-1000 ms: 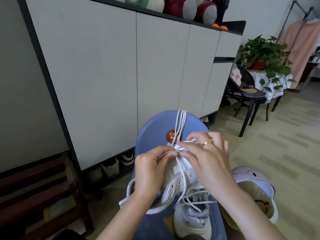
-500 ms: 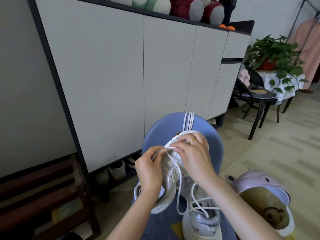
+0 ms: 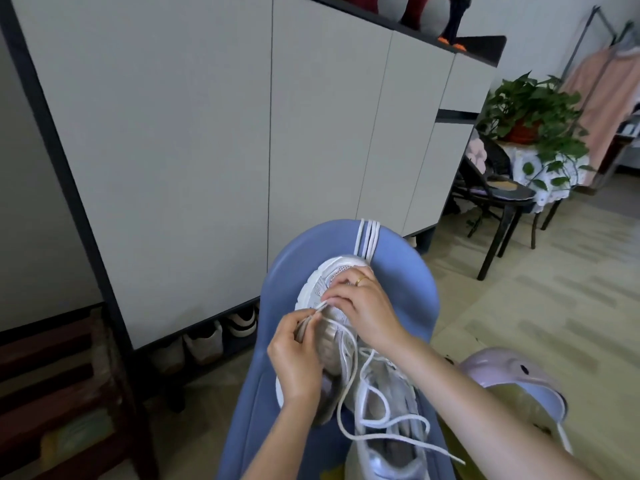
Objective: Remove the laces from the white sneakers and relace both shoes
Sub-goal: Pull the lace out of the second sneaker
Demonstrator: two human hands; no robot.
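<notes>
White sneaker (image 3: 320, 289), white lace (image 3: 349, 382), blue seat (image 3: 398, 271), gold ring (image 3: 361, 280).

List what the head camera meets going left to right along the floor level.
Wooden bench → shoes under the cabinet → blue seat → black chair → potted plant → clothes rack.

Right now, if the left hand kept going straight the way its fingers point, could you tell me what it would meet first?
The left hand points up toward the shoe's toe. It would probably meet the right hand's fingertips first, just past the lace end in its grip. Depth is unclear, so it might only brush the white sneaker beneath.
</notes>
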